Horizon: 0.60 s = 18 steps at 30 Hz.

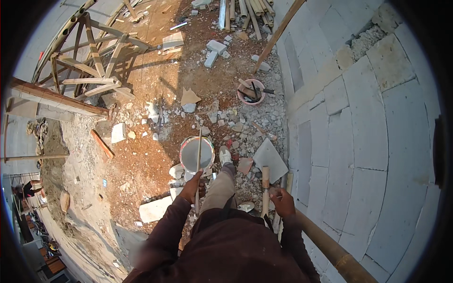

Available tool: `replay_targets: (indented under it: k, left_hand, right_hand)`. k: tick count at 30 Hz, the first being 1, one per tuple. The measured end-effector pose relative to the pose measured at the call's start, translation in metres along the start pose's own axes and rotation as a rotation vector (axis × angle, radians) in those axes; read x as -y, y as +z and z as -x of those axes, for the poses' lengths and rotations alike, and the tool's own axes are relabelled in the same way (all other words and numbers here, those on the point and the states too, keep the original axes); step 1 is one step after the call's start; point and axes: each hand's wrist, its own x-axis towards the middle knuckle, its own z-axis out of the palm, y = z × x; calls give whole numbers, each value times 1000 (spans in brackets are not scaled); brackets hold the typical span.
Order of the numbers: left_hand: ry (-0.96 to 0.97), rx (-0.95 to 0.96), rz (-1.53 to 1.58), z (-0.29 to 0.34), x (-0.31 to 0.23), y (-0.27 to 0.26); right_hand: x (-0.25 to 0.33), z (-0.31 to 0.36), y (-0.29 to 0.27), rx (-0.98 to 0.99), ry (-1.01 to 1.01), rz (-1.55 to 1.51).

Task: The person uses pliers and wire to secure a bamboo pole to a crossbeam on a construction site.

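Note:
My left hand (192, 187) is closed around a thin wooden stick (198, 153). The stick crosses over a round bucket (182, 165) that holds a smooth grey mix; whether its tip dips in, I cannot tell. To the right, my right hand (283, 203) has its fingers curled beside an upright bamboo pole (265, 177) with a dark band on it. Anything small between those fingers is hidden. My shoe (225, 154) stands on rubble just right of the bucket.
A pale block wall (349, 141) rises along the right, with a thick bamboo pole (335, 254) slanting before it. A pink basin (250, 100) of tools sits ahead, past a white slab (270, 158). Rubble covers the ground. Wooden frames (92, 56) stand far left.

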Motion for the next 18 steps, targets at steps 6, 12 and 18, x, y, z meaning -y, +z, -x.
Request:
replay_targets:
  k: [6, 12, 18]
  left_hand:
    - [-76, 143, -126, -67, -83, 67]
    - [-27, 60, -186, -57, -168, 64]
    - [98, -174, -188, -29, -205, -3]
  right_hand:
    - [-130, -41, 24, -1, 270, 48]
    - [-136, -116, 4, 327, 241, 289]
    - [-38, -288, 27, 191, 331, -122]
